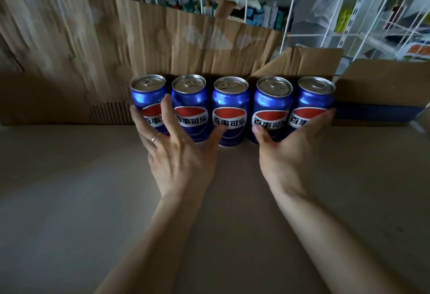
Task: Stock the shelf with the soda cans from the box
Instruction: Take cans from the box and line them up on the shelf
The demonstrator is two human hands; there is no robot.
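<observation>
Several blue soda cans (230,102) with red, white and blue logos stand upright in one row at the back of the shelf (69,189), against a cardboard sheet (162,44). My left hand (179,154) spreads straight fingers over the fronts of the three left cans, with a ring on one finger. My right hand (288,147) lies with straight fingers against the two right cans, its fingertips reaching the outer side of the last can (314,100). Neither hand curls round a can.
A cardboard box (381,91) with raised flaps and a blue band stands right of the row. White wire grid panels (300,2) rise behind the cardboard, with blurred goods on shelves beyond them.
</observation>
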